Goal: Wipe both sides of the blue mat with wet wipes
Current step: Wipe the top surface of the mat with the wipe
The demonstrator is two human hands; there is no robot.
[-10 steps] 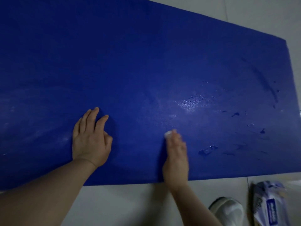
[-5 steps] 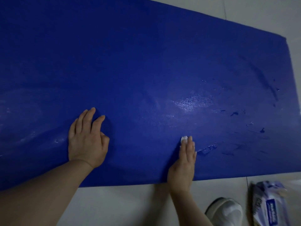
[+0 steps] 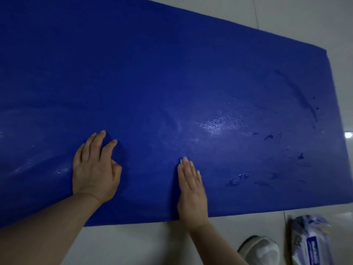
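Note:
The blue mat lies flat on the tiled floor and fills most of the view. Wet streaks and droplets shine on its right half. My left hand rests palm down on the mat near its front edge, fingers spread. My right hand lies flat on the mat to the right of it, fingers straight and together, pressing down. The white wet wipe seen a moment ago is almost wholly hidden under those fingers.
A pack of wet wipes lies on the pale floor tiles at the bottom right, just off the mat's front edge. A white rounded object sits beside the pack, to its left.
My right hand slid right along the mat's front part, then came back left. The left hand stayed put, shifting only slightly.

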